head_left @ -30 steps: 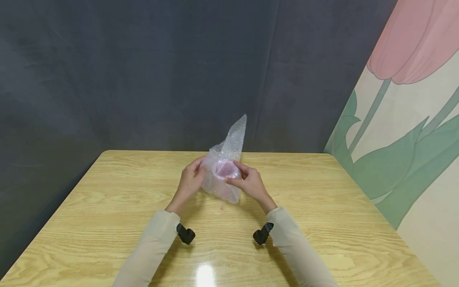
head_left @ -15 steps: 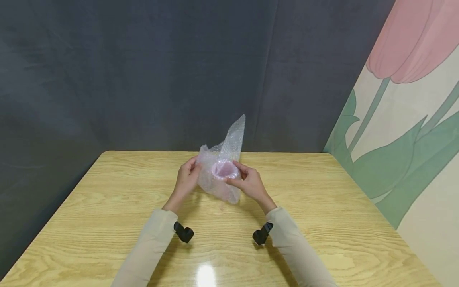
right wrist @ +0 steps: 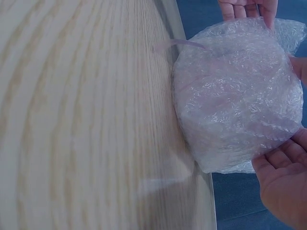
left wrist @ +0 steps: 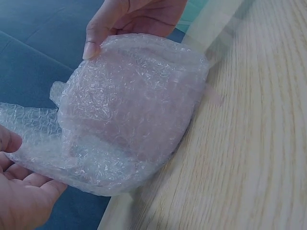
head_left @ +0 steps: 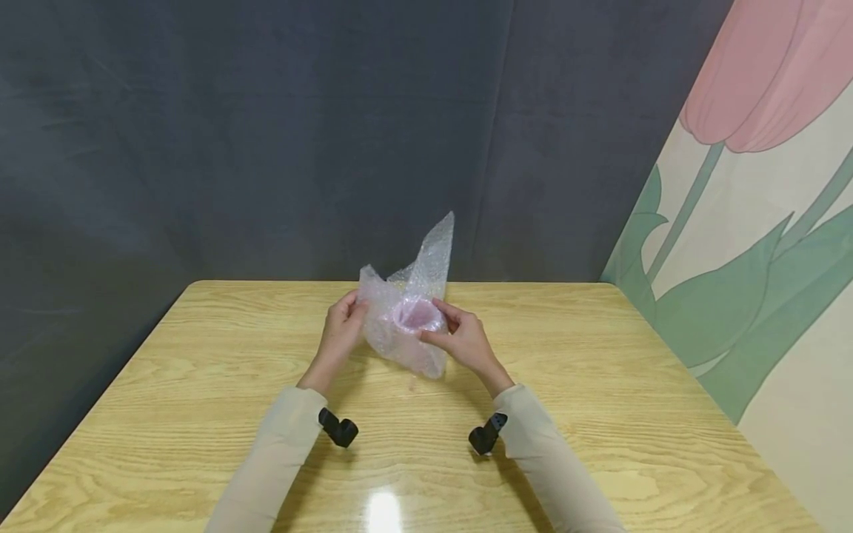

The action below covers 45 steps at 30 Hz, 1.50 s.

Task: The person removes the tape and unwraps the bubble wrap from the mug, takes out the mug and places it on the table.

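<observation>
A pink, round-mouthed vessel (head_left: 418, 315) is bundled in clear bubble wrap (head_left: 405, 348) over the middle of the table. Its exact kind is blurred by the wrap. At the bundle's left, my left hand (head_left: 341, 326) pinches a loose flap of the wrap, thumb on one face and fingers behind. My right hand (head_left: 463, 340) grips the right side, with thumb and fingers at the round mouth. The left wrist view shows the wrap (left wrist: 129, 105) stretched between both hands. In the right wrist view, layers of bubble wrap (right wrist: 235, 91) cover the pinkish body.
The wooden table (head_left: 200, 370) stands against a dark curtain (head_left: 266, 148). A wall with painted tulips (head_left: 746, 281) borders it on the right. Each sleeve carries a small black wrist camera, such as the left one (head_left: 338, 428).
My left hand has moved a little left, drawing the bubble wrap flap outward from the bundle. The right hand holds nearly the same place.
</observation>
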Available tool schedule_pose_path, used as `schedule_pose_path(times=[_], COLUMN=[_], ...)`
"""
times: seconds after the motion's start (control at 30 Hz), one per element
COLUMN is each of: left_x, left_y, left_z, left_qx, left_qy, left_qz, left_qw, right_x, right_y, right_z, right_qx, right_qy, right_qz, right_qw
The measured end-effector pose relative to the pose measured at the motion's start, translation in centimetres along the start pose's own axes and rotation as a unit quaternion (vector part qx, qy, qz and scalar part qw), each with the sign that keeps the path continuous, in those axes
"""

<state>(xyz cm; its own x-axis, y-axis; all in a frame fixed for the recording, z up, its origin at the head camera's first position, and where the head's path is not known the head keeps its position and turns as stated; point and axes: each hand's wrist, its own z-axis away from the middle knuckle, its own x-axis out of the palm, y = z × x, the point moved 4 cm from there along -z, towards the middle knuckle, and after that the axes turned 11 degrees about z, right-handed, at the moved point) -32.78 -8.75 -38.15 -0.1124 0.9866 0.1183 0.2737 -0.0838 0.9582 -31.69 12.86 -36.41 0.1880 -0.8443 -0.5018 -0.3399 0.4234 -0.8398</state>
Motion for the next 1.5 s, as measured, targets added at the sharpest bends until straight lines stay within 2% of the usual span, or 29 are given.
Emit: schedule_pose_path(times=[0.27,0.47,0.53,0.7,0.77,0.9,1.07,1.3,1.5], left_x=[-0.3,-0.4,-0.3,-0.4,-0.5,-0.6,-0.6,-0.7,-0.7], left_y=[-0.1,-0.2,0.2,0.0,-0.5,-0.7,-0.7,-1.1,-1.4], left_z=[-0.2,-0.4,-0.3,-0.2,-0.5,-0.5,-0.5,-0.9,-1.3], left_qx=[0.002,-0.016,-0.025,-0.040,-0.045,-0.056,-0.072,-0.098,-0.126], left_qy=[0.002,0.002,0.002,0.006,0.006,0.004,0.003,0.011,0.021], left_qz=[0.027,0.048,0.052,0.086,0.099,0.106,0.119,0.170,0.205], left_qw=[0.9996,0.9987,0.9983,0.9955,0.9940,0.9928,0.9902,0.9804,0.9704], right_x=[0.0,-0.1,-0.1,0.4,0.7,0.7,0.7,0.5,0.0], right_y=[0.1,0.1,0.3,2.8,3.7,3.9,3.9,3.6,0.9], right_z=[-0.1,0.0,-0.1,-1.0,-1.3,-1.4,-1.3,-1.3,-0.2], right_qx=[0.004,0.007,0.006,0.002,0.001,0.001,0.000,-0.002,0.003], right_qy=[-0.002,-0.001,0.000,0.016,0.023,0.029,0.028,0.017,0.005], right_qz=[0.001,0.002,0.001,0.005,0.007,0.010,0.011,0.000,0.003], right_qw=[1.000,1.000,1.000,1.000,1.000,1.000,1.000,1.000,1.000])
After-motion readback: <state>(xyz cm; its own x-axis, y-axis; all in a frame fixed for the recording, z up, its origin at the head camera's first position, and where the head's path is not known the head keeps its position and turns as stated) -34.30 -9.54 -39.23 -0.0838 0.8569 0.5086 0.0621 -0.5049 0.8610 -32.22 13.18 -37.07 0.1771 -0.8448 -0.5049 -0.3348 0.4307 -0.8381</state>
